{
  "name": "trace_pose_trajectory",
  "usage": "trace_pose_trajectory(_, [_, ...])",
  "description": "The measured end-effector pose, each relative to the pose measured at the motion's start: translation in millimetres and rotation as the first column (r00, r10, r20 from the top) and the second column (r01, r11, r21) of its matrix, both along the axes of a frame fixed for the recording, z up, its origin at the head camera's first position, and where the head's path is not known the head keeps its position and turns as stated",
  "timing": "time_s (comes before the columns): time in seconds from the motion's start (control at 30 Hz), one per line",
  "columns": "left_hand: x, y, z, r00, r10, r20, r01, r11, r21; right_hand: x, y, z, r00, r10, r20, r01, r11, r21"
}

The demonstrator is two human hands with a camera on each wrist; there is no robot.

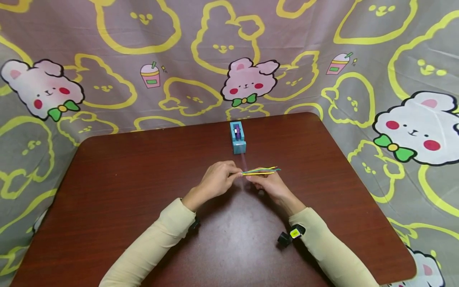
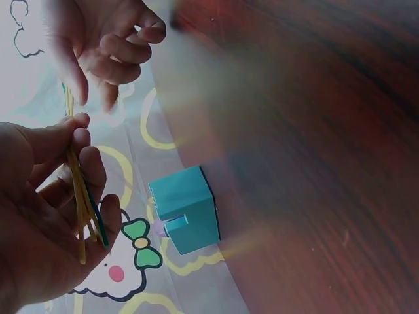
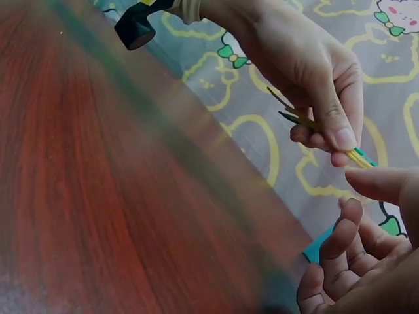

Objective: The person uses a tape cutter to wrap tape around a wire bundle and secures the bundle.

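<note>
My left hand (image 1: pixel 220 177) pinches a bundle of thin yellow and green strands (image 1: pixel 265 170) between thumb and fingertips. In the left wrist view the strand ends (image 2: pixel 82 216) fan out over that hand's palm. Close by on the right is my right hand (image 1: pixel 274 185); its thumb (image 3: pixel 383 183) lies along the strands, apart from the index finger, and the other fingers bend loosely. A clear strip of tape (image 1: pixel 244 162) runs from a blue tape dispenser (image 1: pixel 239 146) toward both hands. Whether the right fingertips touch the tape is too small to tell.
The dispenser stands near the far edge of a brown wooden table (image 1: pixel 143 179). A patterned cloth (image 1: pixel 179 71) hangs behind the table and along its sides. A black wrist camera (image 1: pixel 285 239) juts from the right sleeve.
</note>
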State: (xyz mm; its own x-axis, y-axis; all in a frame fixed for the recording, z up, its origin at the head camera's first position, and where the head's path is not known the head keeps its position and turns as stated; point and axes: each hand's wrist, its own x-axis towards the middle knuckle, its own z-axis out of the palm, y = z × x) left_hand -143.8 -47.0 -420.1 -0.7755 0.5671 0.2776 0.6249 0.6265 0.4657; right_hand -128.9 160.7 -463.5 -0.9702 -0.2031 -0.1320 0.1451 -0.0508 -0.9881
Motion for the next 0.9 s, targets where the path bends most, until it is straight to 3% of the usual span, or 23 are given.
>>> trace_pose_trajectory(0.3, [0.4,0.5,-2.5,1.000,0.000,-0.018,0.000,1.000,0.002,1.0,1.8,-1.5,0.997,0.053,0.049,-0.051,0.998,-0.027])
trace_pose_trajectory(0.53, [-0.6,0.6,-2.8,1.000,-0.004,-0.021,0.005,1.000,0.003,3.1,5.4,-1.0,0.978,0.162,0.135,-0.154,0.986,-0.066])
trace_pose_trajectory(0.67, [-1.0,0.5,-3.0,1.000,-0.003,-0.022,0.003,1.000,0.004,4.7,6.4,0.6,0.968,0.208,0.139,-0.196,0.976,-0.099])
trace_pose_trajectory(0.9, [0.3,0.4,-3.7,1.000,-0.010,-0.013,0.010,1.000,-0.011,2.8,5.9,0.9,0.971,0.195,0.135,-0.170,0.969,-0.181])
